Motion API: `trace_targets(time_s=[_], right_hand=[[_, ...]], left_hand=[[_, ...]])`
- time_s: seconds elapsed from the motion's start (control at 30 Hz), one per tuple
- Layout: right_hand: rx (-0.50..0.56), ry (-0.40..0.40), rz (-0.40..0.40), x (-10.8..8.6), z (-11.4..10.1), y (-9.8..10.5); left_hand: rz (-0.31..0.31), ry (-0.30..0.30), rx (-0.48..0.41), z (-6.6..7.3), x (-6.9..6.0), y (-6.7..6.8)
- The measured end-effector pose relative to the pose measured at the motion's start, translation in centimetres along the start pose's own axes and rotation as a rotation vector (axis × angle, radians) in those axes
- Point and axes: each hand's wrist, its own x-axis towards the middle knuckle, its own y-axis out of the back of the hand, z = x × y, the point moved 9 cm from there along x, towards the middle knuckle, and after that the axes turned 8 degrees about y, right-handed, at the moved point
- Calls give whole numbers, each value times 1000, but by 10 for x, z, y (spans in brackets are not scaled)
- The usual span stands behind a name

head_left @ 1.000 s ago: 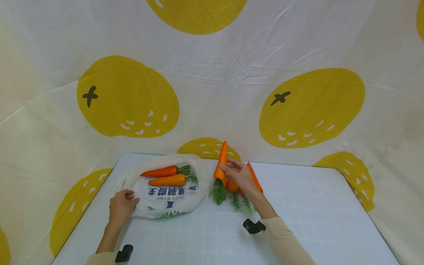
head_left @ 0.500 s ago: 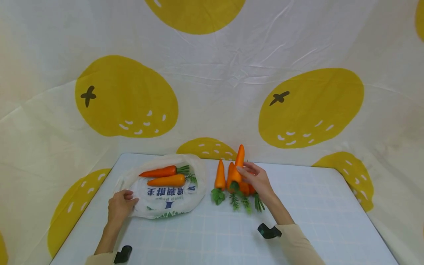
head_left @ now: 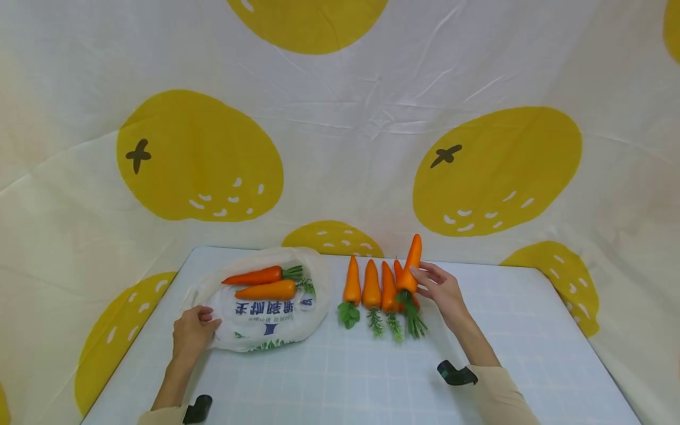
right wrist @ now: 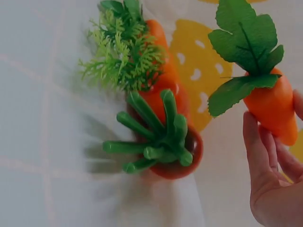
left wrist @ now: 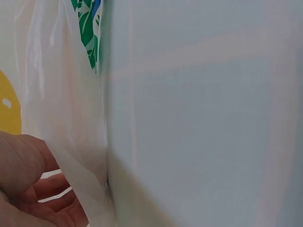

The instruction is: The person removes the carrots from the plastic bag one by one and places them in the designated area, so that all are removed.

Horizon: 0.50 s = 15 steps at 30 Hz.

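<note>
Behind the table, a pale, creased cloth backdrop with big yellow fruit shapes; on the light blue tabletop, faint grid lines. Toward the left, a white plastic bag with dark blue characters and green leaves in print. Within its outline, two carrots, tips to the left: a red-orange carrot farther back, a lighter orange carrot just in front. Cannot tell inside the bag from on top of it. At the bag's near left edge, the left hand, fingers bent, gripping the raised film. To the right of the bag, a row of carrots on the table, tips away from the person, greens toward the near edge: broad leaves on the leftmost, feathery sprigs on the next two, plain green stalks on a redder one at the right end. Over that end, pinched between thumb and fingers of the right hand, a broad-leaved carrot, tilted, tip up, partly hiding the redder one. On both forearms, beige sleeves.
</note>
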Motion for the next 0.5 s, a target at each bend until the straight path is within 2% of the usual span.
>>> trace_targets(time_s=[0.23, 0.5], right_hand=[[-18, -22, 24, -4, 7, 30], [-71, -87, 35, -9, 19, 54]], left_hand=[[-13, 16, 1, 1, 1, 0], [-14, 15, 7, 1, 2, -1]])
